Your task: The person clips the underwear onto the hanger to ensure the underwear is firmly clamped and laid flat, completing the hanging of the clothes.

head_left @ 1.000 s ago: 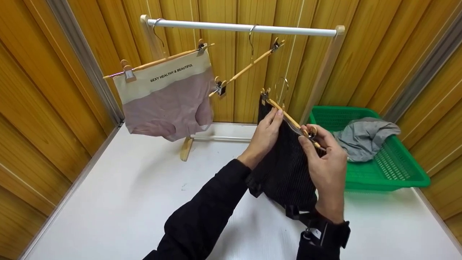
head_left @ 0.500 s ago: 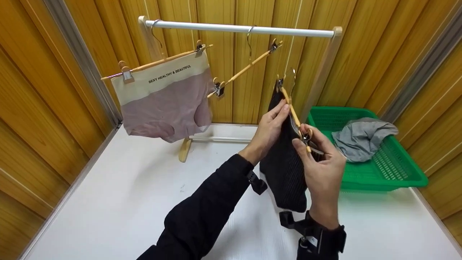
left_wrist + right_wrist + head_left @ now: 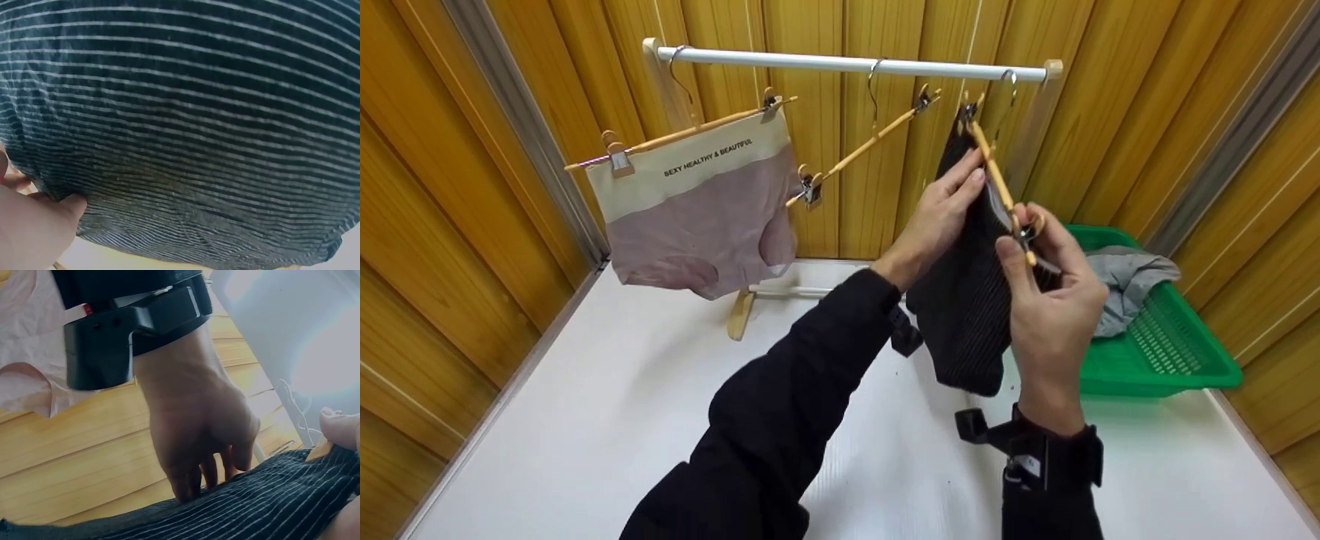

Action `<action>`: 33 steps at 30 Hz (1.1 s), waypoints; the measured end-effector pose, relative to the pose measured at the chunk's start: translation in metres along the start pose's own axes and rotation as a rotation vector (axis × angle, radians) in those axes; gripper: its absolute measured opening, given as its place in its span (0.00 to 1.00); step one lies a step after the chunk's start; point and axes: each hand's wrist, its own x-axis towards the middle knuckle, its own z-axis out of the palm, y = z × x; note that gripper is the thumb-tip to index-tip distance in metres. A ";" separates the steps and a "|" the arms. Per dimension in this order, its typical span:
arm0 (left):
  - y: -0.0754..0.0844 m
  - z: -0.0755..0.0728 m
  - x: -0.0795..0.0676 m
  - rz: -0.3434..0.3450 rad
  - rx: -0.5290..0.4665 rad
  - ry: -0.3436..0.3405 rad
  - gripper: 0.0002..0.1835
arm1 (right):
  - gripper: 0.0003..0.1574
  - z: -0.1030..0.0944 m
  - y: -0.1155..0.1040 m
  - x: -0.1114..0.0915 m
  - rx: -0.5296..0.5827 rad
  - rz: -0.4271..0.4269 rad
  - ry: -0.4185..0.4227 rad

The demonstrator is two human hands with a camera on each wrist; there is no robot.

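Note:
A black garment with thin white stripes hangs from a wooden clip hanger. Its metal hook is at the white rod, near the rod's right end; whether it bears on the rod I cannot tell. My left hand pinches the garment's top edge by the hanger bar. At the hanger's near end, my right hand pinches the bar and cloth around the metal clip. Striped cloth fills most of the left wrist view. In the right wrist view, the left hand reaches down to the cloth.
Pink underpants with a cream waistband hang at the rod's left. A bare clip hanger hangs mid-rod. Behind my right hand, a green basket holds grey cloth. Wood-patterned walls enclose the white tabletop.
Both hands have lifted the striped garment and its hanger up and to the right, bringing the hook up to the rod. The garment has turned more edge-on. Both grips persist.

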 end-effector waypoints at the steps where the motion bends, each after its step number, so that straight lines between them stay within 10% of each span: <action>1: 0.003 0.000 0.004 0.001 0.003 -0.010 0.24 | 0.24 0.001 -0.001 0.004 0.011 -0.002 0.008; 14: 0.020 0.006 0.042 -0.037 0.124 -0.084 0.25 | 0.23 0.005 0.002 0.033 0.145 0.027 0.087; 33: -0.002 0.010 0.044 -0.105 0.099 -0.060 0.25 | 0.24 0.003 0.024 0.033 0.115 0.047 0.085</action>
